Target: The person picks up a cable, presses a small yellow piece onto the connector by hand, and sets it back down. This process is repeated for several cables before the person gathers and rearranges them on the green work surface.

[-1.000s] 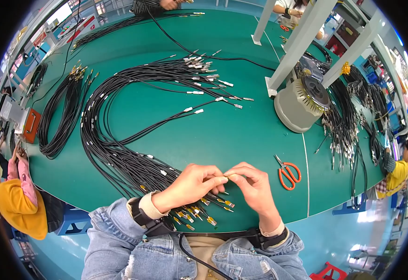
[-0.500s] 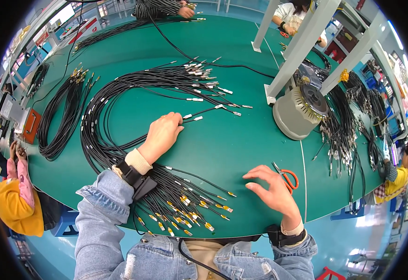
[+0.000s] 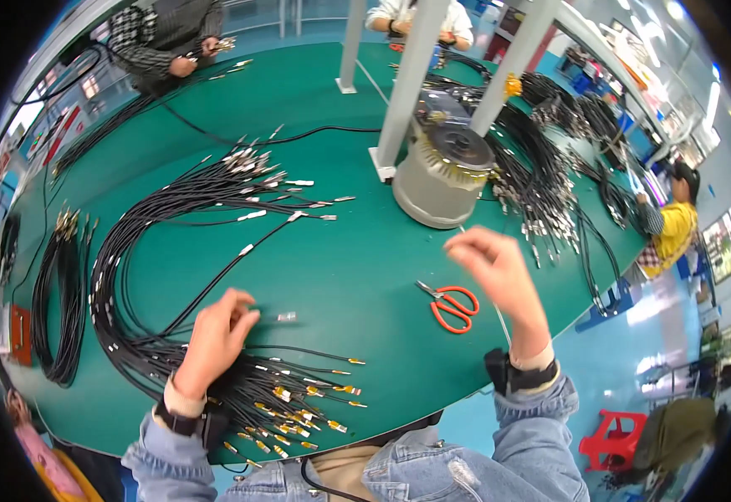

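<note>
My left hand [image 3: 217,336] is closed in a pinch over the near part of a large curved bundle of black cables [image 3: 108,276]. A thin black cable with a pale, blurred end piece [image 3: 285,317] sticks out to the right of its fingertips. Under and beside that wrist, the bundle's near ends [image 3: 299,410] fan out with yellow and metal tips. My right hand [image 3: 499,266] is raised with loosely bent fingers, and nothing shows in it. It is just right of a round grey machine [image 3: 437,188], above orange-handled scissors [image 3: 452,308] on the green table.
Another looped cable bundle [image 3: 54,309] lies at the left. Grey metal posts [image 3: 411,92] stand by the machine, with heaped cables [image 3: 541,184] beyond. Co-workers sit around the green table [image 3: 349,276]; one [image 3: 165,46] handles cables at the far left. A red stool [image 3: 615,439] stands right.
The view has swung to the right. My left hand has drawn back toward the near cable ends, bringing a cable end with it. My right hand has moved away past the scissors toward the machine.
</note>
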